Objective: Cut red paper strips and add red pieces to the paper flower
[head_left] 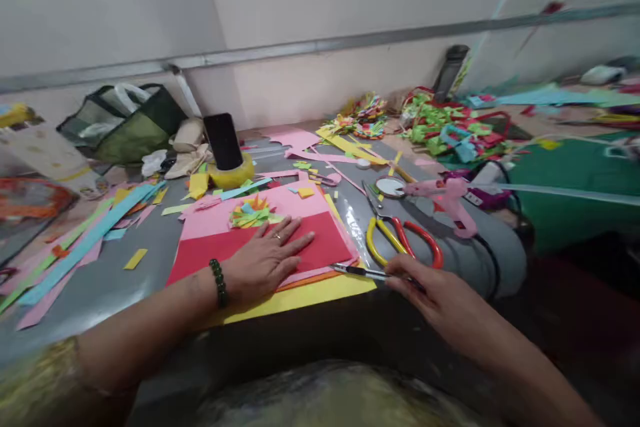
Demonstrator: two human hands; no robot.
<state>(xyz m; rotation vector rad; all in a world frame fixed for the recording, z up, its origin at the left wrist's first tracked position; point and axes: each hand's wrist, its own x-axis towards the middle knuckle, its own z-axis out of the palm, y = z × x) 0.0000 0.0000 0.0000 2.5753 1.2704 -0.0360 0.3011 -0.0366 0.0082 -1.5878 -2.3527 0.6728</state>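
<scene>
Soft even light, perhaps edge blur

A pale wall carries a grey rail; below it stands a grey worktable.

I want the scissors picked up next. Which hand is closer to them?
Right. The right hand, holding a pen, lies just below the scissors; the left hand rests flat on the red paper, further left.

Left hand flat, palm down, fingers spread; right hand fingers pinched closed.
</scene>
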